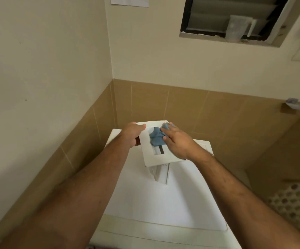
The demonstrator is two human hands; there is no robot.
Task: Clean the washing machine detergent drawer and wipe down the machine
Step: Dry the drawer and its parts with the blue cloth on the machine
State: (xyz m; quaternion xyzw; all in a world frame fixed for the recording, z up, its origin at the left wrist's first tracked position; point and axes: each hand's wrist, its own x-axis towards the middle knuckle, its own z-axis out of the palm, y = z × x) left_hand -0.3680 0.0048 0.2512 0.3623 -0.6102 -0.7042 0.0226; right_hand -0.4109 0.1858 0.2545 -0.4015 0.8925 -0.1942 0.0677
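Detergent drawer (pixel 151 157) is out of the machine and held up over the white washing machine (pixel 163 203), pretty much dead center of the view, its flat white front panel facing the camera and the body hanging down toward 6 o'clock. Left hand (pixel 132 134) is clamped on the panel's edge at about 9 o'clock, thumb hooked over the top corner. Right hand (pixel 177 141) comes in from 3 o'clock with fingers laid fairly flat, pressing a blue cloth (pixel 156 136) into the recessed handle opening of the panel, so it's pushing rather than really grasping the rag. Cloth is bunched up, partly under the fingers. Up at 1 o'clock there's a louvered window (pixel 235 17) with a clear plastic jug (pixel 235 30) on the sill. A perforated white basket (pixel 296 200) sits at 4 o'clock.
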